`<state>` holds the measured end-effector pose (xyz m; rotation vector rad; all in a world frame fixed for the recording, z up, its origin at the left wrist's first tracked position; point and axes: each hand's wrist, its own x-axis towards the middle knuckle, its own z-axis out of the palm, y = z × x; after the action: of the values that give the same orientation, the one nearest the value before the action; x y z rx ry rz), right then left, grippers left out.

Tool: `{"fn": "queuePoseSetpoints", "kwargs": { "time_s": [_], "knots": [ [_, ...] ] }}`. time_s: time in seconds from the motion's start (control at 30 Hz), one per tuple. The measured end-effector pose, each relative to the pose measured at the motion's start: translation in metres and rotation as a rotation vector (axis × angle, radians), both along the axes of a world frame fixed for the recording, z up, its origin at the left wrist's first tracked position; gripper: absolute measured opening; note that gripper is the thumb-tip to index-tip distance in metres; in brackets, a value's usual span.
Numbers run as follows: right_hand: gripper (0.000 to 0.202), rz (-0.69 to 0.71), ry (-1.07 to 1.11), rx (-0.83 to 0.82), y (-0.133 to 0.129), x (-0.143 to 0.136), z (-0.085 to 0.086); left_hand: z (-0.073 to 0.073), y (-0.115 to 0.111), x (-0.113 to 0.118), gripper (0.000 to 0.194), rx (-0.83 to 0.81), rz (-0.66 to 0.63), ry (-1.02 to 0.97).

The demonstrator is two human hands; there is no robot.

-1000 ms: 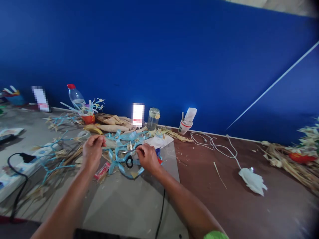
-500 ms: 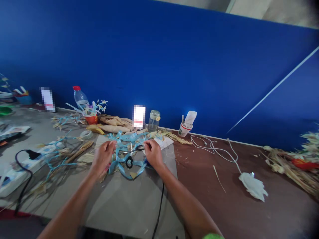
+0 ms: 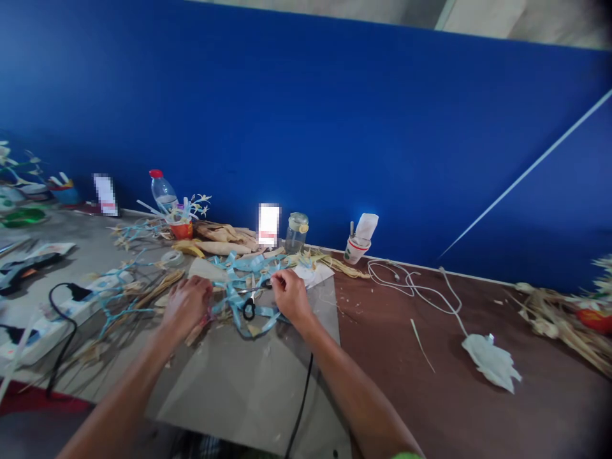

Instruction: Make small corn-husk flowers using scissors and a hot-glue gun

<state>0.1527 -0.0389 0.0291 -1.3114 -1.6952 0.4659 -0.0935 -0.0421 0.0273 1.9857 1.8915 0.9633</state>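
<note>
My left hand (image 3: 189, 303) is palm down over the grey board, beside dried husk scraps and a small pink item (image 3: 205, 319) partly under it. Its fingers look loosely apart, with nothing visible in them. My right hand (image 3: 291, 296) is closed in a pinch to the right of the ribbon; what it holds, if anything, is too small to make out. Between the hands lies a tangle of light blue ribbon (image 3: 242, 325). Black-handled scissors (image 3: 249, 308) rest on the ribbon, blades pointing away from me.
Dried husks (image 3: 227, 236), a glass jar (image 3: 296, 236), a lit phone (image 3: 268, 224) and a paper cup (image 3: 356, 250) line the blue partition (image 3: 335, 127). At left are a power strip (image 3: 62, 319) and blue-wrapped stems (image 3: 115, 312). White cable (image 3: 430, 299) lies at right.
My left hand has moved left and down, turning palm down, away from the right hand. My right hand stays pinched in nearly the same place. The view has shifted slightly left.
</note>
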Motion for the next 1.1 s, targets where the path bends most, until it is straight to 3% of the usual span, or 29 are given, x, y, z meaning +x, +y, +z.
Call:
{"fn": "queuePoseSetpoints", "kwargs": {
  "time_s": [0.07,0.17,0.23,0.3,0.37,0.47,0.63,0.73,0.83,0.9,1.03,1.1],
  "knots": [
    [0.014,0.007,0.053,-0.016,0.001,0.000,0.002,0.021,0.000,0.006,0.010,0.063,0.015,-0.130],
    [0.013,0.067,0.247,-0.157,0.002,-0.003,0.005,0.049,-0.004,0.022,0.020,-0.046,-0.099,-0.638],
    [0.019,0.172,0.437,-0.316,0.000,-0.006,0.008,0.058,-0.009,0.038,0.025,-0.200,-0.225,-0.976],
    [0.028,0.304,0.600,-0.438,-0.004,-0.010,0.010,0.055,-0.014,0.055,0.029,-0.292,-0.249,-1.112],
    [0.035,0.399,0.686,-0.473,-0.008,-0.014,0.011,0.048,-0.018,0.070,0.031,-0.386,-0.238,-1.148],
    [0.043,0.375,0.686,-0.414,-0.010,-0.018,0.010,0.037,-0.020,0.085,0.031,-0.447,-0.259,-1.052],
    [0.027,0.149,0.640,-0.408,0.002,-0.003,0.003,0.034,-0.014,0.068,0.026,-0.398,-0.281,-0.742],
    [0.023,-0.040,0.470,-0.368,0.009,0.009,0.000,0.034,-0.011,0.046,0.023,-0.384,-0.234,-0.726],
    [0.058,-0.207,0.247,-0.244,0.009,0.012,0.003,0.034,-0.012,0.040,0.026,-0.249,-0.167,-0.904],
    [0.063,-0.122,0.292,-0.212,0.005,0.009,0.008,0.036,-0.013,0.047,0.031,-0.215,-0.113,-0.966],
    [0.041,0.327,0.575,-0.405,-0.005,-0.006,0.015,0.040,-0.019,0.077,0.042,-0.279,-0.128,-1.035],
    [0.035,0.379,0.628,-0.404,-0.009,-0.013,0.015,0.039,-0.021,0.090,0.042,-0.299,-0.169,-1.024]
  ]
}}
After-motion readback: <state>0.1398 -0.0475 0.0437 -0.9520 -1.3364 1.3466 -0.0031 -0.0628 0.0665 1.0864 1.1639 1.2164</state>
